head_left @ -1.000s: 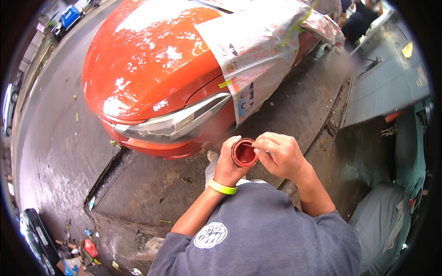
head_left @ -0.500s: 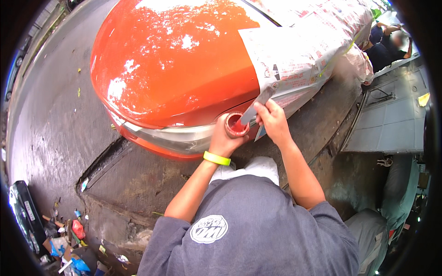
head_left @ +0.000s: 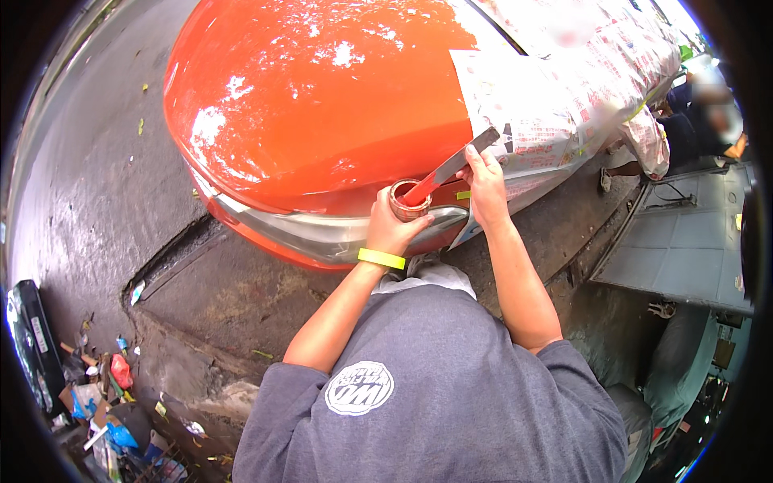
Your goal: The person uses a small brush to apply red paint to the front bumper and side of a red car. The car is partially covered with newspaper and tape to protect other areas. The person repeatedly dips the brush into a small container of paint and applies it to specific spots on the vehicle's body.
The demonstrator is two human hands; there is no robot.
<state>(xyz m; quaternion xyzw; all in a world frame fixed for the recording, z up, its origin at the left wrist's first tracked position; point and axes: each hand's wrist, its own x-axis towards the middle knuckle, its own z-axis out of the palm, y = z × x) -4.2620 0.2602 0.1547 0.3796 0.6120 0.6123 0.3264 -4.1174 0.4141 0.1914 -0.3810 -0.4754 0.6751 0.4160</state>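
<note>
My left hand (head_left: 390,232) is wrapped round a small round cup (head_left: 411,215) with red paint inside, held in front of the car's headlight. Between the fingers of my right hand (head_left: 486,188) is a flat paint stirring stick (head_left: 457,166). Its lower end stands slanted in the cup and is coated bright red, while the upper end is bare and dark grey. How deep the tip reaches is hidden by the cup's rim. Just beyond both hands lies the glossy orange-red hood (head_left: 322,129) of a car.
Printed masking paper (head_left: 555,113) covers the car's right side. Grey panels (head_left: 676,241) stand at the right, near another person (head_left: 696,121). A dark bumper-like part (head_left: 36,350) and mixed litter (head_left: 113,419) lie at the lower left. A groove (head_left: 173,249) crosses the wet ground.
The stirring stick has turned and now shows a red-coated face. My right hand has risen slightly relative to the cup, still gripping the stick. The view has shifted a little.
</note>
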